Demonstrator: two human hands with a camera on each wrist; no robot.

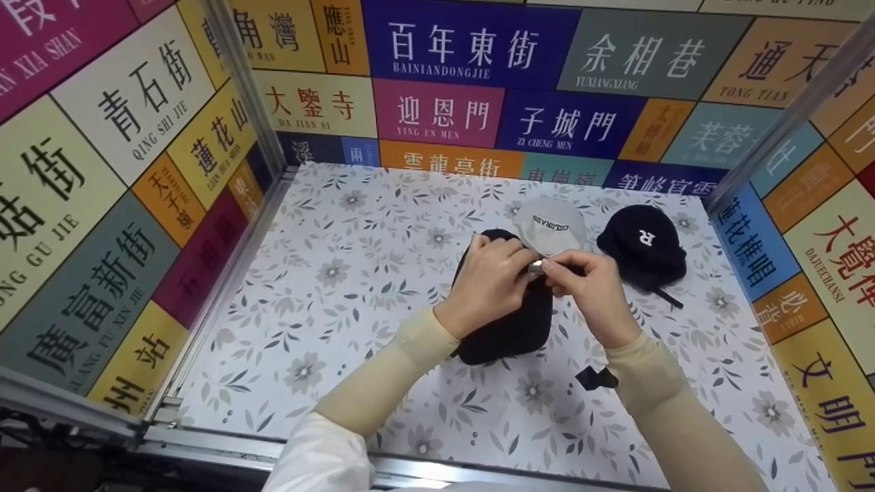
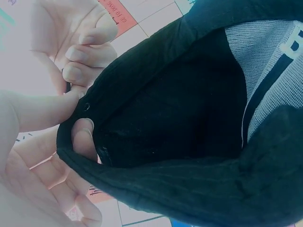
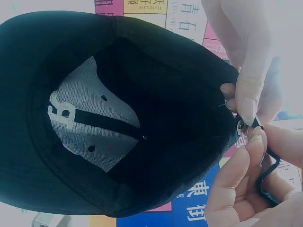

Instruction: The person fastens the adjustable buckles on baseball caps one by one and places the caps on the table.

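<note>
A black cap [image 1: 509, 328] is held with its inside facing me, its brim toward my body. My left hand [image 1: 489, 280] grips the cap's back edge, thumb and fingers pinching the band by a small metal eyelet [image 3: 241, 126]. Close against it, my right hand [image 1: 595, 294] pinches the strap end at a silver buckle [image 1: 536, 267]. The loose black strap [image 3: 267, 179] curves down along the right fingers in the right wrist view. Inside the crown, a pale mesh lining [image 3: 90, 118] shows the back of a stitched letter.
A light grey cap [image 1: 550, 225] with lettering lies just behind the hands. Farther right is another black cap [image 1: 642, 246] with a white R, its strap trailing on the floral tabletop [image 1: 328, 328]. Panels of colourful street signs [image 1: 465, 41] wall in the table's back and sides.
</note>
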